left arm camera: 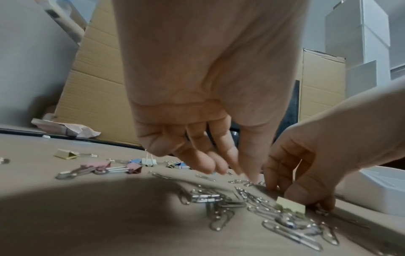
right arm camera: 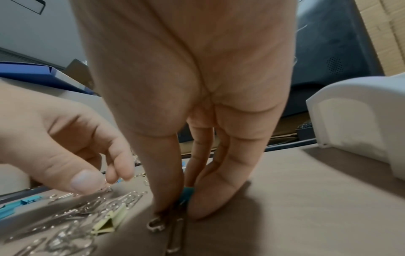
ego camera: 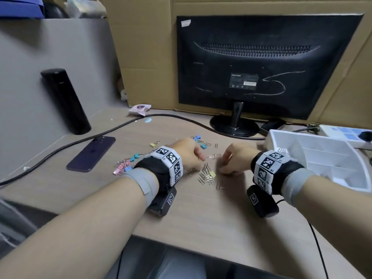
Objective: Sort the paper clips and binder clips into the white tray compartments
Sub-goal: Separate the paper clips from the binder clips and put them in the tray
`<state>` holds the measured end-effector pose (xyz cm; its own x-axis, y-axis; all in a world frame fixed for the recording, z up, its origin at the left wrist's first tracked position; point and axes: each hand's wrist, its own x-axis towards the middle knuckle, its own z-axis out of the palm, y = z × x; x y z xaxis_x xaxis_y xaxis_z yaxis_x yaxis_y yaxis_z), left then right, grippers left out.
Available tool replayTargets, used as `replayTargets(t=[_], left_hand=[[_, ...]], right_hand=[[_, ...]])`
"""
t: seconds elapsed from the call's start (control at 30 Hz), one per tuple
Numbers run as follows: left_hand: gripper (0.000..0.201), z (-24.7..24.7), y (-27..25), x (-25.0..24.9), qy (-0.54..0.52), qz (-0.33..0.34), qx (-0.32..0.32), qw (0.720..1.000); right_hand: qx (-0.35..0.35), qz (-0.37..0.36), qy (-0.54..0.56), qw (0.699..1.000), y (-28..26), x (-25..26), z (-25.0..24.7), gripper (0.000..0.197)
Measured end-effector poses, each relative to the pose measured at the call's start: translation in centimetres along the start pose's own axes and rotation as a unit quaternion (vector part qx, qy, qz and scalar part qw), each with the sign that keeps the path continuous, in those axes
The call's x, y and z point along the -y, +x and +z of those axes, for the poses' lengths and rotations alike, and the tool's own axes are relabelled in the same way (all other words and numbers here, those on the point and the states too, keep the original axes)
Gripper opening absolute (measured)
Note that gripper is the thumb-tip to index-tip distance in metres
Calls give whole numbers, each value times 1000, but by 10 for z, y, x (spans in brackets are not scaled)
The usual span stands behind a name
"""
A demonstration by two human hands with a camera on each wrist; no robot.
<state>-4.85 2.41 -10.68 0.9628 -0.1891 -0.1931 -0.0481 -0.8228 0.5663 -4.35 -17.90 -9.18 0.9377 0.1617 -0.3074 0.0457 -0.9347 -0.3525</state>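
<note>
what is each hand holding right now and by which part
The right hand pinches a teal binder clip by its body, between thumb and fingers. The left hand holds nothing.

A teal binder clip [right arm camera: 187, 192] sits between the right hand's fingers [right arm camera: 162, 173]. Just beside them lie a pale yellow binder clip [ego camera: 212, 174] and silver paper clips [ego camera: 205, 175]. Black-and-white square-patterned bands [ego camera: 265, 168] wrap both wrists. The tray [ego camera: 330, 158] is white.
</note>
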Motion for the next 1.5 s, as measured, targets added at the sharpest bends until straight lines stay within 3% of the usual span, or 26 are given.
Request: replayTargets(t=[0.13, 0.23, 0.4, 0.63, 0.77, 0.97, 1.13, 1.3, 1.5], left_hand=[[27, 8, 0, -19, 29, 32, 66, 997], [32, 12, 2, -28, 80, 29, 48, 995], [24, 16, 1, -39, 100, 22, 37, 994], [13, -12, -11, -28, 30, 3, -72, 997], [7, -33, -27, 11, 22, -29, -162, 986], [13, -53, -55, 66, -1, -76, -217, 973], [4, -57, -69, 95, 16, -112, -218, 969], [12, -55, -73, 109, 30, -134, -188, 973], [19, -52, -62, 82, -3, -116, -167, 979]], right_hand=[[4, 21, 58, 998, 3, -4, 0, 3], [-4, 44, 102, 994, 4, -8, 2, 6], [23, 29, 106, 994, -8, -15, -5, 9], [-81, -1, 157, 984, -1, 4, -14, 19], [-43, -44, 251, 966, 2, 44, 4, 18], [0, -105, 246, 964, 12, 105, 42, 19], [10, -144, 155, 977, 17, 133, 58, 20], [57, -144, 234, 960, 15, 146, 67, 3], [-44, -95, 187, 977, 11, 117, 37, 10]])
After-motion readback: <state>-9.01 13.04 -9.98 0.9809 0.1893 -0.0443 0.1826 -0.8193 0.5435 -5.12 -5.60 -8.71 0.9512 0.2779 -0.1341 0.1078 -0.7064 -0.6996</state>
